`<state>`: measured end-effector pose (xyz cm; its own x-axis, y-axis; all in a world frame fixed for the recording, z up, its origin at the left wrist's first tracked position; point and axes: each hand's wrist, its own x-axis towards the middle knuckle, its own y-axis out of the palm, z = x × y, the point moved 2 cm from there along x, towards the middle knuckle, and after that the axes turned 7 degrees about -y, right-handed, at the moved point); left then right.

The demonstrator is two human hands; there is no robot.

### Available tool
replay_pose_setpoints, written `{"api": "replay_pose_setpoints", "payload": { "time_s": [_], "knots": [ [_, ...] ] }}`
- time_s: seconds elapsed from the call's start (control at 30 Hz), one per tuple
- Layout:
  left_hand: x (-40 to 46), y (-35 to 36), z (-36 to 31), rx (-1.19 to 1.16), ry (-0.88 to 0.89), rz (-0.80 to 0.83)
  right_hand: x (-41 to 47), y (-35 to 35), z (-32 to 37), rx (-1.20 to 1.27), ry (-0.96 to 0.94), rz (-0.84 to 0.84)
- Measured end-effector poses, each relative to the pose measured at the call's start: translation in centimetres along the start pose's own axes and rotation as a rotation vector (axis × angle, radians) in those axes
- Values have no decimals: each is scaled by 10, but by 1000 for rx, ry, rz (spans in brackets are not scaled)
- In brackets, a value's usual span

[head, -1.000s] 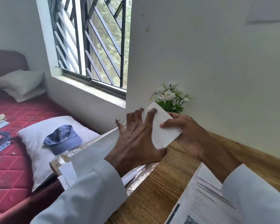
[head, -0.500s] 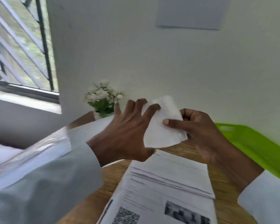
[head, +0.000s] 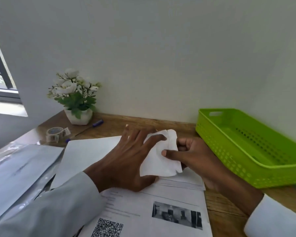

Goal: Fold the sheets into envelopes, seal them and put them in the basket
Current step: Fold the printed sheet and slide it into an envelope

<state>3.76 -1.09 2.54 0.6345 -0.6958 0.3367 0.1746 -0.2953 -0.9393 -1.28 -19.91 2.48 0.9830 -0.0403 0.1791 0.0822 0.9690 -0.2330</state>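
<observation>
While both hands work above the middle of the desk [head: 229,224], a small folded white envelope [head: 159,159] is held between them, clear of the sheets below. The left hand [head: 126,161] has its fingers spread and fairly straight, the index fingertip lying on the envelope's upper face and the thumb under its lower edge. The right hand [head: 190,154] grips the envelope's right side, thumb pressed on the front and the other fingers curled behind. Under the hands lie printed sheets [head: 161,212] at the desk's near edge, one showing a QR code and a dark photo, with a blank sheet [head: 85,154] just to their left. A green basket [head: 246,147] sits at the right edge against the wall, near the right hand but apart from it. At the far left corner stand a potted plant [head: 75,98] with white flowers, a tape roll [head: 55,133] and a pen [head: 97,123]. Clear plastic packaging [head: 15,171] lies along the left edge
</observation>
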Motion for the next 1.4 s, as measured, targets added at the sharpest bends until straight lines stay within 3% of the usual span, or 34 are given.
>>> {"api": "replay_pose_setpoints", "payload": {
  "time_s": [0.2,0.37,0.57,0.77,1.03,1.1,1.2,1.33,1.4],
  "knots": [
    [-2,0,6,-56,-1,-54,6,0,3,317,182,57],
    [-4,-4,14,-68,-29,-28,6,-10,13,670,210,112],
    [-3,-5,13,-88,16,-84,0,-6,16,556,199,227],
    [-2,-11,19,-138,11,-130,4,-3,17,611,118,126],
    [-7,-31,46,38,-33,-154,12,-16,9,555,13,54],
    [-9,-34,53,38,-49,-168,13,-16,3,436,38,-19],
    [-10,-35,57,21,-57,-184,11,-15,-5,-142,-133,-69],
    [-10,-34,58,-23,-61,-174,-1,1,-10,-859,-197,222],
    [-10,-32,59,-33,-65,-166,-3,7,-12,-969,-246,284]
  ]
}}
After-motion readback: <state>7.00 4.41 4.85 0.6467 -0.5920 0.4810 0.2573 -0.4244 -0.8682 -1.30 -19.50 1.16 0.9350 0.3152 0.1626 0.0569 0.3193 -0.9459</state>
